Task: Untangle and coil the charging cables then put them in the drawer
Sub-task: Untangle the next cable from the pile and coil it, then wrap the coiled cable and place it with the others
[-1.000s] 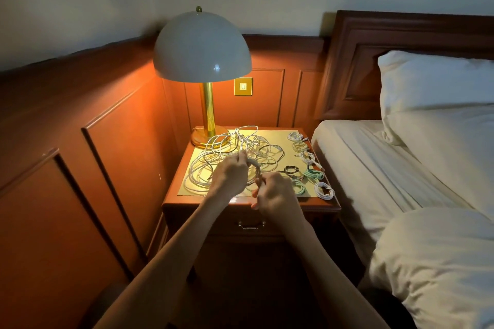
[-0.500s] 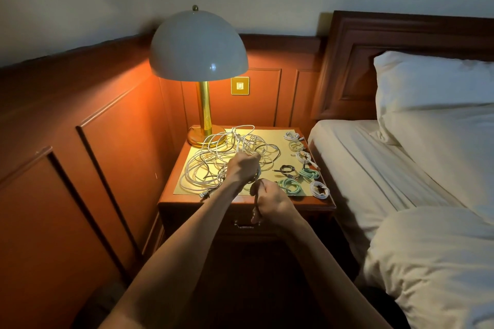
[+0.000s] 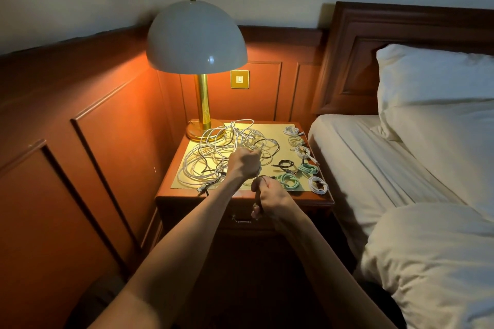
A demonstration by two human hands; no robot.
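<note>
Dropped lower, the right hand [image 3: 272, 199], like the left hand [image 3: 244, 163], grips a cable [image 3: 258, 177].

A tangle of white cables [image 3: 213, 157] fills the nightstand's [image 3: 181, 193] left half. The lamp [image 3: 196, 37] overhangs its back left corner, and coiled cables [image 3: 302, 152] line its right edge. Bare mat [image 3: 271, 129] lies between, toward the back.

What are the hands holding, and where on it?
A cable: the left hand grips its upper part, and the right hand grips the stretch just below.
</note>
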